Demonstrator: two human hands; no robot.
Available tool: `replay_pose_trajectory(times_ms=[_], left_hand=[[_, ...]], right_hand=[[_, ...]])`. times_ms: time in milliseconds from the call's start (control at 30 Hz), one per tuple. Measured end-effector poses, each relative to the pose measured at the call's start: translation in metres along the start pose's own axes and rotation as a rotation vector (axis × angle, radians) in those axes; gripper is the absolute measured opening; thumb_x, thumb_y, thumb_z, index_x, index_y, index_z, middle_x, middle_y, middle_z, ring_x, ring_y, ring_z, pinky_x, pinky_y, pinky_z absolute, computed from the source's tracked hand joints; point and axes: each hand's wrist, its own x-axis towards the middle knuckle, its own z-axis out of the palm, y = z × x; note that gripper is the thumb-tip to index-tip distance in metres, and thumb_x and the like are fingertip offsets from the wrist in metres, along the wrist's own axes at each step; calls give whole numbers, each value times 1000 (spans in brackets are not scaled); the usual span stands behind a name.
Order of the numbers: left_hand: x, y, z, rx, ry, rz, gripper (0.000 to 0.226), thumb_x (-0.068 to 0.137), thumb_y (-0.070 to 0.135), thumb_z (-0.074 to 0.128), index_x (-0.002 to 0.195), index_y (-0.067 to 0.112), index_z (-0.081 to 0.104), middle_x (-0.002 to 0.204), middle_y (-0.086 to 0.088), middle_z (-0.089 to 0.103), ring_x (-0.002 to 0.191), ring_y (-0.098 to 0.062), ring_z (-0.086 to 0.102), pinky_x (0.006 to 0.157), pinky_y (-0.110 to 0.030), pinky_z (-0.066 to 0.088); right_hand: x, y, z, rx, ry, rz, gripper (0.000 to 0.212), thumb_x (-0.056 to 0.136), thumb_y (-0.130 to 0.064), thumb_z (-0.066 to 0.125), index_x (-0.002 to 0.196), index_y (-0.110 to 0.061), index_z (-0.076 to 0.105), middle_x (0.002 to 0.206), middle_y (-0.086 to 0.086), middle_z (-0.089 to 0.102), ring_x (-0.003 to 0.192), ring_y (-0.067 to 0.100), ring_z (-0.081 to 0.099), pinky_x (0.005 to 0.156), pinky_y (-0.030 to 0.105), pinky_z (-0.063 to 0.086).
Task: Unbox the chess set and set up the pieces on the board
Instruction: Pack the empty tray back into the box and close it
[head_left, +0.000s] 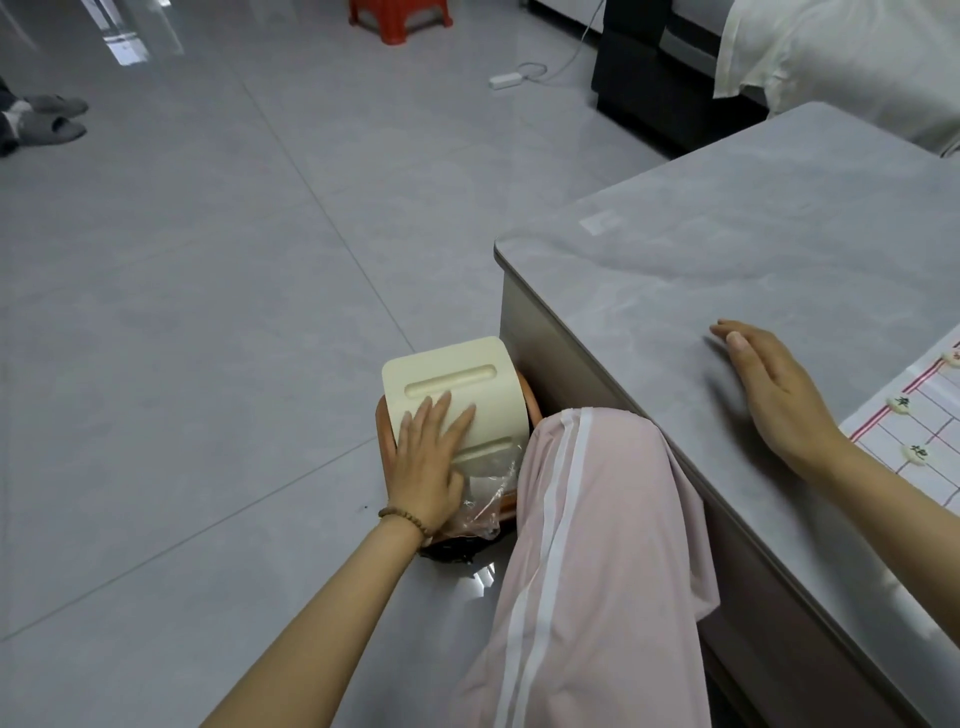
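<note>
Grey floor tiles (208, 260) run across most of the room, and a stone-topped table (753, 234) juts in from the right, with the person seated at its corner.

From the head camera, the left hand (426, 457) lies flat with fingers spread on a cream moulded packing insert (452, 374). The insert sits on top of an orange bin (527, 396) on the floor, hard against the table's side. I'd say the hand is pressing the insert down to get the packaging out of the way, though the insert looks wider than the bin's mouth and may not go in flat. A clear plastic liner (488, 499) bunches up at the bin's near rim. The person's knee in pale pink trousers (587, 493) crowds the bin from the right, leaving little room to work.

The right hand (769, 384) rests palm down on the tabletop, fingers straight and holding nothing, probably steadying the lean. Just beside its wrist is the paper chess board (924, 415), ruled in red, with a few round white pieces (897, 404) already on it. Most of the board is out of frame, so I can't judge how far the setup has got.

Farther off stand a red stool (400, 15), grey slippers (52, 117) and a white power strip (506, 79).
</note>
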Motion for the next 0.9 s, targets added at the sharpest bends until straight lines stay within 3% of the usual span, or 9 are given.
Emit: replay_pose_trajectory(times_ms=[67, 133, 233, 333, 400, 500, 567, 667, 900], left_hand=[[-20, 6, -3, -329, 90, 124, 51, 82, 10, 41, 131, 25, 49, 140, 3, 42, 132, -12, 29, 115, -25, 13], [-42, 8, 0, -390, 11, 267, 38, 95, 25, 31, 126, 26, 53, 131, 9, 51, 123, -3, 41, 106, -24, 31], [-53, 6, 11, -245, -358, 299, 56, 96, 49, 9, 132, 33, 49, 135, 17, 49, 122, -1, 44, 102, -28, 37], [-39, 21, 4, -289, -397, 186, 54, 97, 45, 8, 123, 31, 54, 116, 12, 60, 103, -8, 51, 93, -28, 40], [-25, 34, -3, -351, -429, 81, 48, 100, 41, 13, 119, 31, 55, 110, 8, 60, 101, -11, 51, 87, -23, 38], [-7, 24, 9, -453, -708, -200, 62, 89, 66, 3, 128, 47, 48, 132, 6, 53, 119, -15, 48, 101, -27, 33], [-2, 12, 18, -515, -803, -346, 76, 75, 83, -1, 126, 52, 46, 138, 8, 48, 126, -16, 44, 110, -35, 27], [6, 4, 22, -511, -854, -415, 88, 64, 91, -3, 133, 53, 36, 145, 7, 40, 132, -16, 37, 114, -38, 20], [12, 13, 14, -303, -960, -424, 75, 80, 77, 0, 146, 42, 13, 156, -2, 14, 142, -25, 14, 113, -47, 10]], right_hand=[[-1, 2, -1, -11, -2, 0, 36, 100, -32, 35, 126, -17, 54, 132, -8, 49, 118, -3, 39, 99, 14, 24], [-1, 3, -1, -26, -5, 1, 37, 100, -33, 35, 127, -17, 54, 134, -7, 49, 119, -2, 39, 100, 16, 24], [-1, 3, -1, -33, -4, 2, 38, 100, -34, 34, 127, -17, 54, 135, -4, 49, 120, 0, 39, 101, 18, 24], [-1, 3, -1, -45, -4, 1, 39, 100, -34, 34, 128, -15, 53, 135, -3, 50, 119, 0, 40, 101, 17, 25], [-1, 3, -1, -52, -6, 0, 39, 100, -34, 34, 128, -15, 53, 134, -3, 50, 119, 1, 40, 100, 17, 25], [-1, 3, 0, -49, 0, -4, 39, 100, -34, 34, 127, -15, 54, 134, -3, 51, 119, 1, 41, 100, 17, 25], [-1, 3, 0, -52, 2, -7, 38, 101, -33, 33, 127, -15, 54, 133, -3, 51, 118, 1, 41, 99, 17, 25], [-1, 4, 1, -82, 7, -22, 38, 101, -33, 33, 127, -14, 54, 132, -2, 51, 116, 0, 40, 99, 17, 25], [-1, 4, 2, -92, 22, -30, 36, 101, -30, 34, 125, -13, 55, 129, -2, 52, 115, 2, 42, 98, 18, 27]])
